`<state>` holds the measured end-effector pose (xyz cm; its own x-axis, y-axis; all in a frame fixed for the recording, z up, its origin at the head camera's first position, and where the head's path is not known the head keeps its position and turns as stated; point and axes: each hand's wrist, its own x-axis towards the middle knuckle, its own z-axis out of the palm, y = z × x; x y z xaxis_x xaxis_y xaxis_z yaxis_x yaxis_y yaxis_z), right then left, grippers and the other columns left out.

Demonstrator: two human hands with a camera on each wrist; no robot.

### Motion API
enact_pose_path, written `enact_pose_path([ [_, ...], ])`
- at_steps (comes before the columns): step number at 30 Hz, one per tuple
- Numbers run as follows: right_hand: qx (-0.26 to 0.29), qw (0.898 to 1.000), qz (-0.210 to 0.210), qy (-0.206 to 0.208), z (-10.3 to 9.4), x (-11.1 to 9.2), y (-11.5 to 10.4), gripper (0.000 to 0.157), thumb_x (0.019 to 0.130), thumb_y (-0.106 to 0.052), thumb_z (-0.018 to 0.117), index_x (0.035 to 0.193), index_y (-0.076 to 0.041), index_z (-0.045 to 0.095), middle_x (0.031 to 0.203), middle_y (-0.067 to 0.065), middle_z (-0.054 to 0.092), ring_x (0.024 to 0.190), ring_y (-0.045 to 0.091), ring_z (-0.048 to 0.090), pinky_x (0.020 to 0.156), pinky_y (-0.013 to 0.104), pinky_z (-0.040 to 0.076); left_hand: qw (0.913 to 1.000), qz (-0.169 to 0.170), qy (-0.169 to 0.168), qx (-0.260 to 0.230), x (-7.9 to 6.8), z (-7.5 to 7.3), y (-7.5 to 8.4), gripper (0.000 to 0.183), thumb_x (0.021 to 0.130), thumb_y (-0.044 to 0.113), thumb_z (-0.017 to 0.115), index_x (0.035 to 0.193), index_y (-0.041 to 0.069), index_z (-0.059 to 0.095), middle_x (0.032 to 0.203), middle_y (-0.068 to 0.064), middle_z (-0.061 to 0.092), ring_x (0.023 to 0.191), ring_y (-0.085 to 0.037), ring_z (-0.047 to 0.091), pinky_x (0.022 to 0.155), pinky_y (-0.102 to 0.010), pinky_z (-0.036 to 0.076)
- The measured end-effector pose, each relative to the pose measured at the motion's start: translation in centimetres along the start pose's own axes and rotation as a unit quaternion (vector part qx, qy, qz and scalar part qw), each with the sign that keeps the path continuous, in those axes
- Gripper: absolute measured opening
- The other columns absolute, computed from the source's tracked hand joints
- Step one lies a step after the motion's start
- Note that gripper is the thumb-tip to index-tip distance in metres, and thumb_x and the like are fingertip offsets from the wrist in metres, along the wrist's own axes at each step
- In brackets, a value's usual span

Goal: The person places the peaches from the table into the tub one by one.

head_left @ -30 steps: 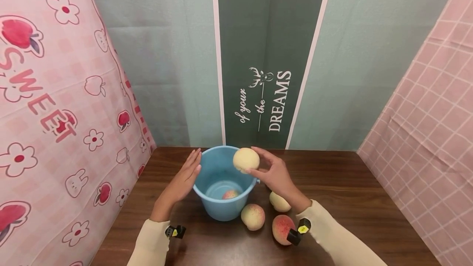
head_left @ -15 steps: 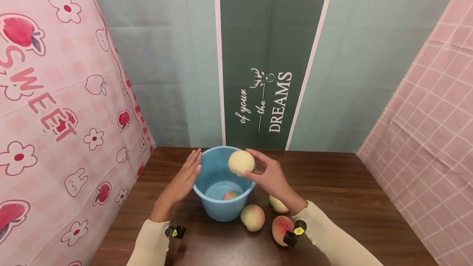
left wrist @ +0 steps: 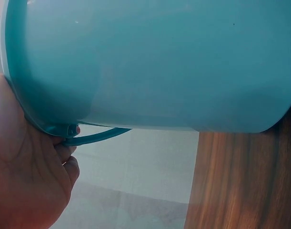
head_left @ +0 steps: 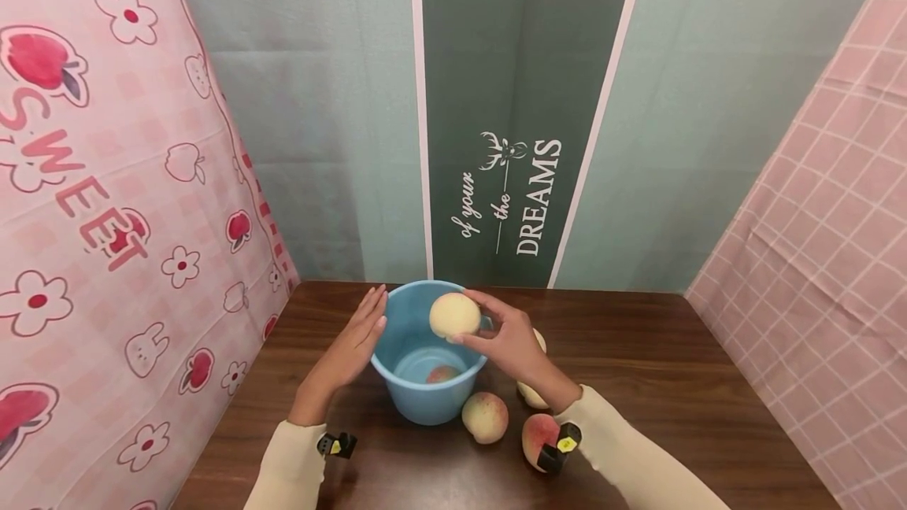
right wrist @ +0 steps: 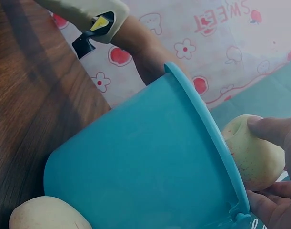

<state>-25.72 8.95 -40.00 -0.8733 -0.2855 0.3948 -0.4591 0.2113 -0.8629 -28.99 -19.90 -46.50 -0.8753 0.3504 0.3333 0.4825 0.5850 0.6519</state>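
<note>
A pale yellow peach [head_left: 454,315] is pinched between the thumb and fingers of my right hand [head_left: 510,341], just over the mouth of the blue bucket [head_left: 431,401]. The right wrist view shows this peach [right wrist: 254,152] beside the bucket's rim, with red specks on its skin. My left hand [head_left: 354,341] rests against the left side of the rim, its fingers straight. In the left wrist view, the palm [left wrist: 26,167] lies by the rim and the bucket's handle [left wrist: 97,137]. Inside the bucket, a reddish peach [head_left: 442,374] sits on the bottom.
Right of the bucket on the brown wooden table [head_left: 638,384] lie a blushed peach [head_left: 485,417], a red peach [head_left: 540,435] and two pale ones, partly hidden by my right arm. Patterned cloths hang left, right and behind.
My right hand has carried the pale peach left and slightly down, further over the bucket's opening. My left hand has stayed at the rim.
</note>
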Motion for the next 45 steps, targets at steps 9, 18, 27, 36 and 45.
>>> enact_pose_path([
  [9, -0.029, 1.0, -0.012, -0.003, 0.5, 0.0, -0.1, 0.065, 0.072, -0.008, 0.082, 0.131, -0.008, 0.055, 0.123, 0.013, 0.059, 0.107, 0.028, 0.059, 0.079, 0.04, 0.053, 1.0, 0.002, -0.002, 0.006, 0.1, -0.1, 0.1, 0.051, 0.104, 0.025, 0.034, 0.15, 0.01, 0.021, 0.157, -0.003, 0.012, 0.144, -0.02, 0.001, 0.109, -0.057, 0.015],
  [18, -0.04, 0.999, -0.01, -0.012, 1.2, 0.4, 2.8, 0.067, 0.071, -0.021, 0.084, 0.132, -0.019, 0.056, 0.126, -0.002, 0.058, 0.109, 0.018, 0.059, 0.076, 0.034, 0.054, 1.0, -0.006, 0.002, 0.008, -0.1, 0.0, 0.2, 0.05, 0.104, 0.026, 0.033, 0.15, 0.01, 0.021, 0.156, 0.008, 0.009, 0.144, -0.018, 0.001, 0.111, -0.054, 0.014],
  [27, -0.071, 0.997, -0.025, -0.028, 1.5, 0.1, 3.6, 0.067, 0.072, -0.027, 0.083, 0.133, -0.02, 0.055, 0.125, -0.007, 0.058, 0.108, 0.012, 0.059, 0.077, 0.035, 0.055, 0.9999, -0.011, -0.001, 0.004, 0.0, 0.0, 0.2, 0.051, 0.104, 0.027, 0.034, 0.15, 0.012, 0.02, 0.156, 0.009, 0.009, 0.144, -0.015, -0.001, 0.111, -0.054, 0.013],
  [36, -0.124, 0.988, -0.077, -0.055, 1.8, -0.1, 4.0, 0.066, 0.074, -0.03, 0.081, 0.134, -0.019, 0.054, 0.129, -0.01, 0.055, 0.109, 0.008, 0.056, 0.078, 0.027, 0.053, 1.0, -0.008, -0.002, 0.004, -0.1, 0.0, 0.2, 0.05, 0.104, 0.026, 0.034, 0.15, 0.01, 0.021, 0.157, 0.005, 0.01, 0.144, -0.017, 0.0, 0.111, -0.054, 0.013],
  [45, -0.115, 0.987, -0.096, -0.064, 1.7, -0.3, 3.9, 0.044, 0.083, -0.024, 0.074, 0.124, -0.021, 0.061, 0.127, -0.002, 0.059, 0.111, 0.014, 0.058, 0.078, 0.028, 0.053, 0.9999, 0.017, -0.001, 0.003, -0.1, -0.1, 0.2, 0.051, 0.104, 0.026, 0.033, 0.149, 0.006, 0.023, 0.157, 0.001, 0.011, 0.144, -0.021, 0.0, 0.109, -0.058, 0.015],
])
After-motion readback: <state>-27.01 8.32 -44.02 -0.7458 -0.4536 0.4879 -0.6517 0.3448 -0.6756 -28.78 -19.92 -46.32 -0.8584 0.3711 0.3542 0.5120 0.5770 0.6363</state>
